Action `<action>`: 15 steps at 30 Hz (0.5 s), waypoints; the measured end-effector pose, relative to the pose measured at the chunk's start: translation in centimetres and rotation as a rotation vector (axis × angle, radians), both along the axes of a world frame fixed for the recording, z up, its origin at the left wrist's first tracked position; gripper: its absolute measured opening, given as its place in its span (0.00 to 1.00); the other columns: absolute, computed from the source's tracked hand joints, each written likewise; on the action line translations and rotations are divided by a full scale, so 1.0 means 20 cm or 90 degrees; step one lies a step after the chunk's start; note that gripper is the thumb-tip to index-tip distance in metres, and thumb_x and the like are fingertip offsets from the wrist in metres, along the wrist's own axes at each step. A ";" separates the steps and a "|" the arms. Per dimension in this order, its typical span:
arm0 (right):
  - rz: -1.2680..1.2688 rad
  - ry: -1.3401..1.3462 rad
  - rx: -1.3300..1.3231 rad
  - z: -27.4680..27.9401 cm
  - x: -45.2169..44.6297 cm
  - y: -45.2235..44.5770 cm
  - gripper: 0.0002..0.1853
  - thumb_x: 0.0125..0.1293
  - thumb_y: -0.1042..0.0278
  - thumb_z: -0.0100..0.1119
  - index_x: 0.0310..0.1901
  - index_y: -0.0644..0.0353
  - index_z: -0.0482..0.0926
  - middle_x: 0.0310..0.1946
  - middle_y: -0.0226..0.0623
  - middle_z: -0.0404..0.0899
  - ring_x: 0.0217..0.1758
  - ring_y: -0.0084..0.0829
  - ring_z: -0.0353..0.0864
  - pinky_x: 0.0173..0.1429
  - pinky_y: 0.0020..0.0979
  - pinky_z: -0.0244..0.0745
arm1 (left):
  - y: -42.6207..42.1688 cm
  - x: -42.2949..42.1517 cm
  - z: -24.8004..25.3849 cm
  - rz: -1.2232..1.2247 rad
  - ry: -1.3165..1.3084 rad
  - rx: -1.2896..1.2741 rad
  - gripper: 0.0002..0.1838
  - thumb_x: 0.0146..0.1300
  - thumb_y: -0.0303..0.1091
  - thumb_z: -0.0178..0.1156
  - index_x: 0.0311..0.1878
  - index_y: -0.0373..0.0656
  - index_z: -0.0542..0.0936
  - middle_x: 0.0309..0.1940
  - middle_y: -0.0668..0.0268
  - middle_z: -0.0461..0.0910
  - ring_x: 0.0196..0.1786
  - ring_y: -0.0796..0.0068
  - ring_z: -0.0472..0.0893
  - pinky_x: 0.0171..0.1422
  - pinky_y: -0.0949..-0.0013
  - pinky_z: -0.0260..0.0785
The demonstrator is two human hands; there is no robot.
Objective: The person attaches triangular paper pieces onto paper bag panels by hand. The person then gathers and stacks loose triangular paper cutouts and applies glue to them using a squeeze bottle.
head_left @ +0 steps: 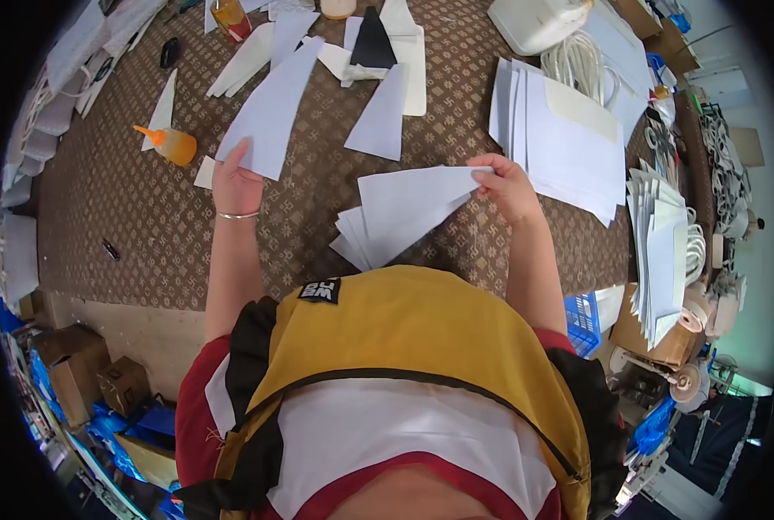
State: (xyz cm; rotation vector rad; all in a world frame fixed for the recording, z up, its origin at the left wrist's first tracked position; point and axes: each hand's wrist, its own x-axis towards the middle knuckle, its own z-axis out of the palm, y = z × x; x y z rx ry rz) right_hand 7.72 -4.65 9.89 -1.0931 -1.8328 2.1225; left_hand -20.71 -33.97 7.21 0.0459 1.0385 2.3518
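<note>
On the bench [317, 234], the fanned sheets [404, 204] spread leftward from the right grip [480, 173], clamped on their narrow tip. The long sheet [270, 113] reached forward from the left grip [239, 154], thumb and fingers pinched on its near end.

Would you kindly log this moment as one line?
left hand: holding long white piece | right hand: pinching narrow end of fanned white pieces | orange-nozzled bottle: left of left hand
</note>
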 end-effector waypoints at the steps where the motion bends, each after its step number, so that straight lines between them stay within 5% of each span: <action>1: -0.010 0.021 -0.018 0.02 0.00 -0.01 0.08 0.58 0.77 0.57 0.40 0.62 0.78 0.24 0.25 0.74 0.24 0.16 0.69 0.28 0.18 0.66 | 0.02 0.05 0.03 -0.039 -0.008 0.044 0.22 0.59 0.20 0.54 0.58 0.40 0.70 0.52 0.60 0.76 0.53 0.65 0.77 0.55 0.64 0.73; 8: 0.146 -0.101 0.094 -0.30 0.03 -0.04 0.09 0.59 0.74 0.57 0.42 0.62 0.78 0.27 0.27 0.75 0.26 0.18 0.72 0.29 0.20 0.70 | 0.20 0.55 -0.17 -0.183 0.129 -0.168 0.21 0.53 0.18 0.58 0.51 0.42 0.72 0.45 0.65 0.77 0.47 0.73 0.77 0.52 0.68 0.72; 10: 0.147 -0.126 0.098 -0.37 0.04 -0.06 0.10 0.60 0.73 0.57 0.43 0.62 0.77 0.28 0.28 0.76 0.26 0.18 0.72 0.30 0.20 0.71 | 0.16 0.62 -0.36 -0.319 0.278 -0.311 0.21 0.51 0.27 0.65 0.50 0.42 0.73 0.45 0.65 0.76 0.47 0.71 0.77 0.49 0.70 0.71; 15: -0.194 -0.057 0.086 -0.44 0.14 -0.16 0.14 0.62 0.67 0.55 0.48 0.62 0.74 0.31 0.33 0.76 0.24 0.21 0.73 0.26 0.23 0.73 | 0.09 0.70 -0.21 -0.333 0.529 -0.689 0.25 0.48 0.36 0.70 0.49 0.40 0.73 0.43 0.61 0.77 0.44 0.66 0.78 0.48 0.67 0.72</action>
